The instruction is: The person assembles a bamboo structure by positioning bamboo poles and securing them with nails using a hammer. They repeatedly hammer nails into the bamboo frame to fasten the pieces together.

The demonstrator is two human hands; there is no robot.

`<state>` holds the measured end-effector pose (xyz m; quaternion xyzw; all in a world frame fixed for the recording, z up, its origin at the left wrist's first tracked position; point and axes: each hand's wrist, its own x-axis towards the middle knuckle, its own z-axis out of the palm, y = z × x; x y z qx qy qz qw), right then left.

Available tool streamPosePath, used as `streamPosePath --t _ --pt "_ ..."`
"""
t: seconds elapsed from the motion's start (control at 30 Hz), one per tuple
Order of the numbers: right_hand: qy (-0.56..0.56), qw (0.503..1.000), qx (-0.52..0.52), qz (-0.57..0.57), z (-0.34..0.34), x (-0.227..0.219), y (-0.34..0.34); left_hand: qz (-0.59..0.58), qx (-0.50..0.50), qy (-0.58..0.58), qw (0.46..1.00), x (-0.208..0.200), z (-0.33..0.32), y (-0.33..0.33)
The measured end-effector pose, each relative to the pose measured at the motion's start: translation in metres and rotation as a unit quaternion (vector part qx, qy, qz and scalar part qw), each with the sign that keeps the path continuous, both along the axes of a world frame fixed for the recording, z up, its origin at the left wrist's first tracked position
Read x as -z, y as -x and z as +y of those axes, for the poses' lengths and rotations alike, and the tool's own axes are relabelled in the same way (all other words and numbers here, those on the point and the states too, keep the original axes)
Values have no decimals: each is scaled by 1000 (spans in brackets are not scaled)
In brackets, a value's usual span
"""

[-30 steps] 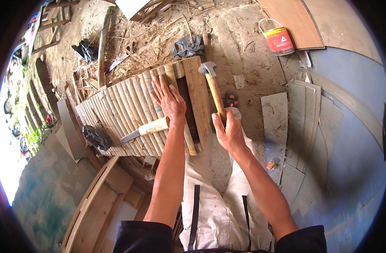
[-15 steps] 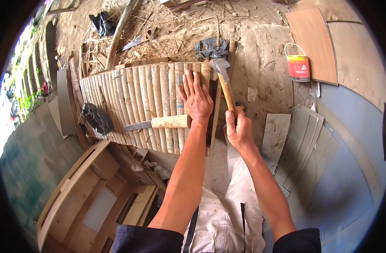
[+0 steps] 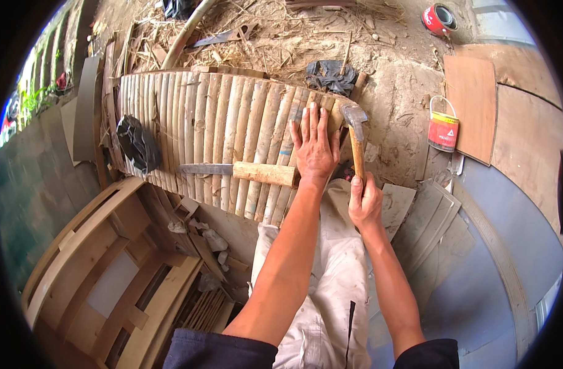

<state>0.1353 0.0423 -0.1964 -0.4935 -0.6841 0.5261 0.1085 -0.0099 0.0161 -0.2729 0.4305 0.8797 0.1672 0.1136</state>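
Observation:
My left hand (image 3: 316, 151) lies flat on the right end of a bench top made of round wooden slats (image 3: 220, 123), its fingers spread and pointing away from me. My right hand (image 3: 365, 200) grips the lower wooden handle of a hammer (image 3: 357, 144). The hammer's metal head is at the right edge of the slats, just right of my left fingertips; whether it touches the wood I cannot tell. Left of my left wrist, a knife (image 3: 238, 171) with a thick wooden handle lies across the slats, blade to the left.
A black plastic bag (image 3: 137, 146) rests on the slats' left end; another black bag (image 3: 332, 76) lies beyond them. A red paint can (image 3: 443, 133) stands at right beside brown boards (image 3: 470, 104). An open wooden cabinet frame (image 3: 109, 264) is at lower left, grey sheets (image 3: 472, 264) at lower right.
The hammer head has come down and nearer to me, onto the slats' right edge. My left hand stays flat on the slats. The whole view has shifted, showing a second red can.

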Motion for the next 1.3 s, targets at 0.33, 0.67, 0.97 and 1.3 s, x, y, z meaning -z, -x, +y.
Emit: streamPosePath --t 0.33,0.67,0.97,1.3 --pt "1 998 16 66 0 -18 8 -21 -11 -16 1000 1 -2 0" --pt "41 994 50 92 8 -47 7 -29 -16 -7 999 2 -2 0" --pt "7 998 1 -57 14 -51 13 -21 -17 -11 1000 2 0 0" --pt "17 992 -46 -115 21 -25 18 -42 -19 22 999 -2 0 2"
